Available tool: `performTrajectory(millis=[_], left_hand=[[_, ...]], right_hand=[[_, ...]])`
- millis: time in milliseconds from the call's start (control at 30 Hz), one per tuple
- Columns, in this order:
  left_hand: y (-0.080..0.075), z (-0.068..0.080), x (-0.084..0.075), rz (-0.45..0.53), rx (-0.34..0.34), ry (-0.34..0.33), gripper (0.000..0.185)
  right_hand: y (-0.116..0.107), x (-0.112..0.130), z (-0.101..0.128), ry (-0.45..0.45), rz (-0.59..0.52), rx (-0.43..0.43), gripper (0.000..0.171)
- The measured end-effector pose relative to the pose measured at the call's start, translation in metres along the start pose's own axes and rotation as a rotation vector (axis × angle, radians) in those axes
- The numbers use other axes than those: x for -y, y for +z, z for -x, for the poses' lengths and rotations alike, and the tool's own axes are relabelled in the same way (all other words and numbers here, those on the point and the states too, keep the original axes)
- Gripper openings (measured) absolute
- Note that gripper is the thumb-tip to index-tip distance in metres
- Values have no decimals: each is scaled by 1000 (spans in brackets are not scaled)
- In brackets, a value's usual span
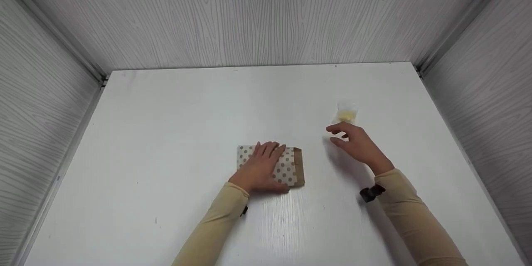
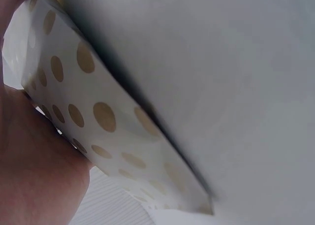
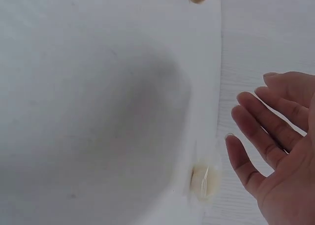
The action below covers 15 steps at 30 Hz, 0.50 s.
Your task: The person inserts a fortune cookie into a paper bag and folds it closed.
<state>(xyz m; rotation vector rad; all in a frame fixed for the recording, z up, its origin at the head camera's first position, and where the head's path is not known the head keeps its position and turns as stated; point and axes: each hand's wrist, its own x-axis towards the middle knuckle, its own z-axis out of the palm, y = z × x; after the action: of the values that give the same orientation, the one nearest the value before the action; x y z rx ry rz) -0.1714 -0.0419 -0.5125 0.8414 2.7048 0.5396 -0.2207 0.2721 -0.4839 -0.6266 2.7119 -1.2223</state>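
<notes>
A white paper bag with tan polka dots (image 1: 286, 171) lies flat on the table, its brown open-looking strip toward the right. My left hand (image 1: 261, 169) rests across it, fingers extended over the top and thumb along the near edge. In the left wrist view the dotted face (image 2: 104, 117) slants beside the palm. My right hand (image 1: 354, 143) hovers over the table with loosely bent fingers and nothing in them. Just beyond its fingertips sits a small clear packet (image 1: 346, 114) with pale yellow contents; it also shows low in the right wrist view.
The white table (image 1: 178, 120) is bounded by grey wood-grain panels at the back (image 1: 257, 16), left and right. Each wrist carries a dark strap-on device, the right one (image 1: 372, 193) showing more fully.
</notes>
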Motion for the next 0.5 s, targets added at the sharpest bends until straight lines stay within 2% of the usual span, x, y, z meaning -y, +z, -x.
performTrajectory(millis=[233,500], left_hand=[[0,0,-1,-5,-10,12,119],[0,0,-1,-18,-16,8,118]], right_hand=[[-9,-10,-7,65,31,-46,30],[-27,-30,-25,48,166,-173,40]])
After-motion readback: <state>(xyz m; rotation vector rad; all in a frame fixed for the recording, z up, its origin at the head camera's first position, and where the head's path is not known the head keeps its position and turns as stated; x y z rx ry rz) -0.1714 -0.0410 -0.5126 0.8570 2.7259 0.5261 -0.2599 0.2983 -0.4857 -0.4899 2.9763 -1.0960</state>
